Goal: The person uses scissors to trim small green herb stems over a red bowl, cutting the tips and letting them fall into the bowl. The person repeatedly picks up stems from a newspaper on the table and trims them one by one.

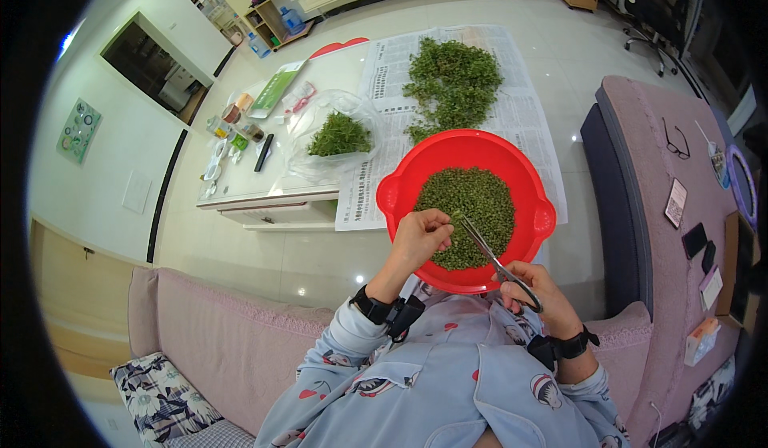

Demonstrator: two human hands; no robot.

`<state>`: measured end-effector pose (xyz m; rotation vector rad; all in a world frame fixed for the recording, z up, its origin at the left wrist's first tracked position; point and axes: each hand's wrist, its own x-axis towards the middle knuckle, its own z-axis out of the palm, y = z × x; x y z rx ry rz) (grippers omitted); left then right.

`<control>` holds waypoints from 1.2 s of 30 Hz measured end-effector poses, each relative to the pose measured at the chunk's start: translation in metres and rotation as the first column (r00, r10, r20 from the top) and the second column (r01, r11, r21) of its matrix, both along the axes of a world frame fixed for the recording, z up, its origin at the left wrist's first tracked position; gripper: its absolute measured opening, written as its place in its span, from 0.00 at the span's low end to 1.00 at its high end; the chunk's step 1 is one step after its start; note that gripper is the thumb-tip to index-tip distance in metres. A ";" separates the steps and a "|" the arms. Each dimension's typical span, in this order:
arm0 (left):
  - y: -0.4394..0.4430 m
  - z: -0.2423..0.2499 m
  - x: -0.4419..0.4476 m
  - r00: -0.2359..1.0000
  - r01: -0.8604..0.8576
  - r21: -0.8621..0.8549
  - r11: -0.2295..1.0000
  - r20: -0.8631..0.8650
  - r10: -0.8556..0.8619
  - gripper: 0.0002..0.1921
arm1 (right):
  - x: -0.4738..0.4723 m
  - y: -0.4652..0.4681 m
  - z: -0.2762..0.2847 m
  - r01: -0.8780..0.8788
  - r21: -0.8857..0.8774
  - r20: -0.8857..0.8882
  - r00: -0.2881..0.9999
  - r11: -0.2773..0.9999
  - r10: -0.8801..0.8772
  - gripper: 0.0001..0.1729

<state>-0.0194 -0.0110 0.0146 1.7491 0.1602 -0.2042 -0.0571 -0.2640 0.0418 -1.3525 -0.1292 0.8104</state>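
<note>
A red plastic basin [531, 175] rests before me, its near rim at my lap. Inside lies a broad heap of small round green berries [465, 187], which look like green peppercorns. Over the heap's left side, my left hand [423, 235] pinches a small green sprig [458, 214] between thumb and fingertips. My right hand [537, 292] grips the handles of metal scissors [487, 250], whose blades point up-left, with the tips close to the sprig. Whether the blades touch it I cannot tell.
Newspaper [384, 79] covers part of the coffee table [300, 178] and bears a pile of green sprigs [459, 76]. Left of it, a plastic bag [303, 148] holds greens [341, 135]. Jars [231, 114] stand farther left. A pink sofa [240, 310] runs behind me; its right section holds a phone [676, 202].
</note>
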 end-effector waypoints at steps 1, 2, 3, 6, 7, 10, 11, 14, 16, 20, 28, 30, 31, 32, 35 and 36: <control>0.000 0.000 0.000 1.000 0.003 -0.003 1.000 0.005 -0.003 0.05 | 0.001 0.000 -0.003 -0.007 -0.005 0.002 1.000 1.000 0.007 0.15; 0.000 0.001 0.000 1.000 0.004 -0.001 1.000 -0.006 -0.004 0.05 | 0.002 0.001 -0.006 -0.013 -0.007 0.008 1.000 1.000 0.013 0.15; 0.000 0.001 -0.001 1.000 0.014 -0.008 1.000 0.000 -0.014 0.05 | 0.003 0.001 -0.010 -0.015 -0.032 0.007 1.000 0.999 0.016 0.15; -0.001 0.003 -0.002 0.999 0.036 -0.007 0.999 -0.026 -0.037 0.05 | 0.004 0.000 -0.019 -0.026 -0.053 0.077 0.997 0.998 0.030 0.17; -0.002 0.003 -0.002 0.998 0.045 -0.006 0.999 -0.036 -0.046 0.04 | 0.005 0.001 -0.022 -0.016 -0.090 0.143 0.989 0.996 0.029 0.19; -0.003 0.004 -0.003 0.995 0.072 -0.075 0.995 -0.069 -0.077 0.04 | 0.005 0.003 -0.024 0.014 -0.213 0.318 0.946 0.977 0.056 0.23; -0.003 0.004 -0.003 0.993 0.079 -0.110 0.991 -0.079 -0.088 0.04 | 0.006 0.002 -0.023 0.030 -0.277 0.356 0.932 0.960 0.073 0.24; -0.002 0.003 -0.002 0.987 0.110 -0.132 0.985 -0.100 -0.124 0.03 | 0.006 0.003 -0.016 0.069 -0.389 0.418 0.902 0.919 0.108 0.28; -0.001 0.002 -0.002 0.983 0.132 -0.142 0.981 -0.105 -0.147 0.03 | 0.006 0.004 -0.011 0.080 -0.434 0.438 0.889 0.897 0.132 0.30; -0.001 0.000 -0.001 0.980 0.146 -0.181 0.973 -0.111 -0.168 0.03 | 0.008 0.005 -0.008 0.082 -0.476 0.455 0.875 0.875 0.166 0.31; 0.001 -0.002 0.001 0.972 0.166 -0.181 0.969 -0.133 -0.192 0.03 | 0.010 0.006 -0.021 0.079 -0.354 0.397 0.915 0.932 0.074 0.26; 0.002 -0.003 0.001 0.972 0.169 -0.176 0.970 -0.134 -0.194 0.03 | 0.010 0.006 -0.024 0.071 -0.335 0.372 0.926 0.940 0.062 0.22; 0.003 -0.003 0.001 0.972 0.170 -0.172 0.970 -0.135 -0.194 0.03 | 0.010 0.006 -0.025 0.075 -0.279 0.343 0.939 0.957 0.026 0.21; 0.003 -0.004 0.001 0.971 0.170 -0.168 0.971 -0.136 -0.194 0.03 | 0.010 0.007 -0.026 0.076 -0.239 0.298 0.955 0.968 -0.001 0.20; 0.005 -0.006 0.000 0.973 0.153 -0.201 0.968 -0.139 -0.183 0.03 | 0.012 0.006 -0.025 0.072 -0.146 0.193 0.980 0.987 -0.043 0.17; 0.004 -0.008 0.000 0.979 0.120 -0.207 0.971 -0.139 -0.151 0.03 | 0.012 0.006 -0.024 0.069 -0.142 0.147 0.988 0.987 -0.047 0.16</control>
